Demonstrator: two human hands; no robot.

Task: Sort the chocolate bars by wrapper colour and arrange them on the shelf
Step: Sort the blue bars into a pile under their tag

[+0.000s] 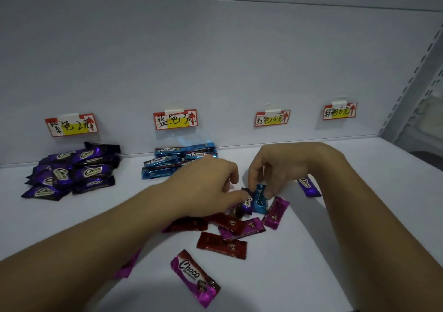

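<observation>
Blue foil-wrapped chocolate bar [260,200] sits at the far edge of the loose mixed pile [227,224], long axis running toward the white back wall [215,59]. Right hand [285,167] pinches its far end with thumb and curled fingers. Left hand [208,187] is half-curled, fingertips at a dark purple foil bar [247,203] just beside; grip unclear. Stack of blue bars [172,163] lies back-left, nearer the left hand.

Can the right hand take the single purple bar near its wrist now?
Likely yes, once it lets go: the right hand pinches a blue bar, but the purple bar lies uncovered beside it, nothing between.
</observation>
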